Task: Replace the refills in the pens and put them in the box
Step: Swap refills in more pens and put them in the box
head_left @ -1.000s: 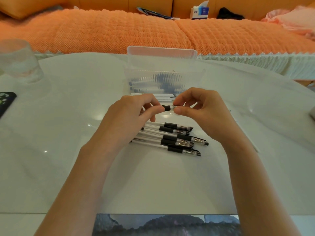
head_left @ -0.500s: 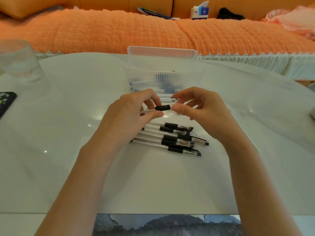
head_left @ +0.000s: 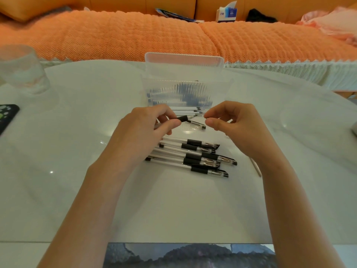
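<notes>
1. Head view, hands: the left hand (head_left: 146, 132) is raised just above the desk (head_left: 81, 151). Its fingers (head_left: 172, 123) are curled round a clear pen (head_left: 183, 118), pinching it at the black grip sleeve, with the front end pointing to the right.
2. The right hand (head_left: 237, 126) is level with it, just clear of the pen's front end. Its thumb and forefinger tips are pressed together and the other fingers are curled. Whether they pinch some small part cannot be told.
3. A clear pen cap (head_left: 198, 125) with a dark clip lies on the desk under the gap between the hands.
4. A pile of capped pens (head_left: 195, 157) lies below the hands, all roughly parallel with their caps to the right.
5. A few thin white refills (head_left: 185, 111) lie side by side just in front of the box (head_left: 183, 88), a ribbed clear plastic one with its lid standing open at the back. Pens show dimly through its wall.
6. One more thin stick (head_left: 256, 168) lies beside the right wrist.
7. A glass (head_left: 21, 70) stands at far left, with a phone (head_left: 7, 116) at the left edge and an orange sofa (head_left: 116, 35) behind.
</notes>
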`<control>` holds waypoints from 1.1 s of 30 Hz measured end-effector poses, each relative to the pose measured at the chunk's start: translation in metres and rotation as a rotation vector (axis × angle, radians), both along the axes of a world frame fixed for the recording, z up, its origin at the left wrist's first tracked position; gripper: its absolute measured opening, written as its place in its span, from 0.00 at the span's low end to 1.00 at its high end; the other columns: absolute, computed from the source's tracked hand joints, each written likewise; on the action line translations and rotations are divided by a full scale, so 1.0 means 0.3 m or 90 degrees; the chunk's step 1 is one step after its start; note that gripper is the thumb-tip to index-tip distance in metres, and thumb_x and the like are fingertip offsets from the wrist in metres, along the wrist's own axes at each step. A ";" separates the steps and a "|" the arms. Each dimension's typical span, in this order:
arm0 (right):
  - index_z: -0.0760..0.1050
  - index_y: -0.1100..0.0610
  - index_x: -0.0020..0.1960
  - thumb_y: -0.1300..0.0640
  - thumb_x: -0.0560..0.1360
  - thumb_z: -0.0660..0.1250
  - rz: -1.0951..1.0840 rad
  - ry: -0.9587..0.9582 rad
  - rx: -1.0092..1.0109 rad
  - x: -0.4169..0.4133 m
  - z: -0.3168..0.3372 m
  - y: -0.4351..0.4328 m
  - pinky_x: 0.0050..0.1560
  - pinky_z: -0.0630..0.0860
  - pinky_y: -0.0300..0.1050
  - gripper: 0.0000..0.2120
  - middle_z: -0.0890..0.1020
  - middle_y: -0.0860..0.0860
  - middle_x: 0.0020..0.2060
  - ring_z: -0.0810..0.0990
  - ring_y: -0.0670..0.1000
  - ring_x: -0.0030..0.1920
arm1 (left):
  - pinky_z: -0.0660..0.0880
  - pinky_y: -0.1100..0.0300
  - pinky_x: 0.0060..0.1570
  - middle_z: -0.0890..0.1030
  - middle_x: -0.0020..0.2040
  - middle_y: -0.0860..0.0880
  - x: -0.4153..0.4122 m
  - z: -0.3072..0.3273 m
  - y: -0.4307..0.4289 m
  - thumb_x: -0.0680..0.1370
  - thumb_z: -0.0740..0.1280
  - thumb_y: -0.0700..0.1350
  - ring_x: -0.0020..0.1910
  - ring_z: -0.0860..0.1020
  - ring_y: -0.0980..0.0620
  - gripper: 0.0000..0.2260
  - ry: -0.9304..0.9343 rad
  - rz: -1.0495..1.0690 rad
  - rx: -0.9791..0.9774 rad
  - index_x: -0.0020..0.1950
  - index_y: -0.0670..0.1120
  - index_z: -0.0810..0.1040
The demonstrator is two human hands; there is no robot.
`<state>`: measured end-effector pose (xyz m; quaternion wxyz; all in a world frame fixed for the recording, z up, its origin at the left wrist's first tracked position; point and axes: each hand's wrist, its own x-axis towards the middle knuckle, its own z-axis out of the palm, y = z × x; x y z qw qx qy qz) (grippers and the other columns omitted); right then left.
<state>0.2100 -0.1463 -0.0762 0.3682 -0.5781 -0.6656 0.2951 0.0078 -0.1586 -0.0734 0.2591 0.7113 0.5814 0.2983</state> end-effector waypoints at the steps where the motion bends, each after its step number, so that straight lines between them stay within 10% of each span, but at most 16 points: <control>1: 0.81 0.52 0.45 0.57 0.73 0.70 -0.011 -0.014 -0.008 0.002 -0.003 0.000 0.36 0.70 0.26 0.02 0.81 0.41 0.36 0.76 0.40 0.36 | 0.75 0.58 0.43 0.81 0.37 0.57 -0.002 -0.001 0.001 0.76 0.66 0.53 0.37 0.79 0.59 0.03 -0.001 0.005 0.000 0.46 0.55 0.78; 13: 0.82 0.51 0.49 0.52 0.74 0.70 0.015 -0.168 -0.076 -0.055 -0.040 0.002 0.33 0.64 0.29 0.05 0.77 0.40 0.37 0.73 0.39 0.34 | 0.78 0.49 0.45 0.81 0.37 0.55 0.012 -0.004 0.001 0.77 0.66 0.52 0.36 0.80 0.56 0.04 -0.007 -0.001 0.007 0.49 0.53 0.75; 33: 0.79 0.61 0.50 0.60 0.76 0.66 -0.037 0.457 -0.100 -0.056 0.039 -0.006 0.36 0.76 0.37 0.07 0.85 0.54 0.42 0.82 0.48 0.41 | 0.80 0.53 0.44 0.81 0.37 0.54 0.046 0.006 -0.007 0.77 0.66 0.50 0.35 0.80 0.56 0.05 -0.026 -0.038 0.001 0.50 0.52 0.74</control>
